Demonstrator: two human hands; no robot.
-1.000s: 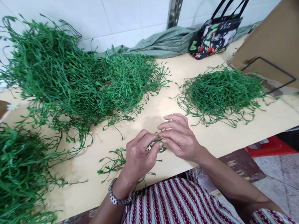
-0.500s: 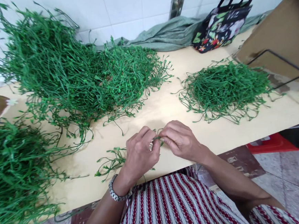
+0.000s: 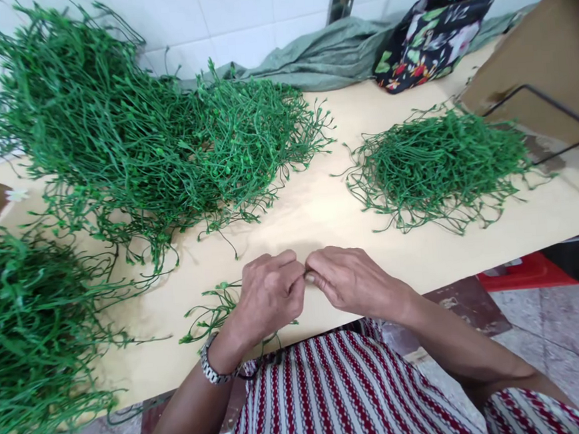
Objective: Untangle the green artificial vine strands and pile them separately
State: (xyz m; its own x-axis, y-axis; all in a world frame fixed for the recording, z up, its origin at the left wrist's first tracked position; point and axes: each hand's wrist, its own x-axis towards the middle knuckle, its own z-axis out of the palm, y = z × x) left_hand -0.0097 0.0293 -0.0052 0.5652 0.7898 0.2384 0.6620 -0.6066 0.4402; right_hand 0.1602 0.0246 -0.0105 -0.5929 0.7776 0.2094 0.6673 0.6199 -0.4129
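My left hand [image 3: 273, 292], with a metal watch [image 3: 211, 363] on its wrist, is closed in a pinch near the table's front edge. Fingertip to fingertip with it, my right hand [image 3: 352, 282] is also pinched. They grip a thin green artificial stem, now almost wholly hidden by the fingers. Beside and under my left hand lies a small bunch of green stems with bud-like tips [image 3: 217, 311], partly covered by that hand.
A large heap of green stems [image 3: 127, 136] rises at the back left, another heap [image 3: 32, 324] lies front left, and a smaller pile [image 3: 441, 168] is to the right. Along the wall are green cloth [image 3: 327, 57] and a floral bag [image 3: 426, 46]. Cardboard [image 3: 543, 63] stands far right.
Both hands have drawn closer together and tipped slightly, so the green stem seen between the fingertips is now covered. The camera view has shifted a little.
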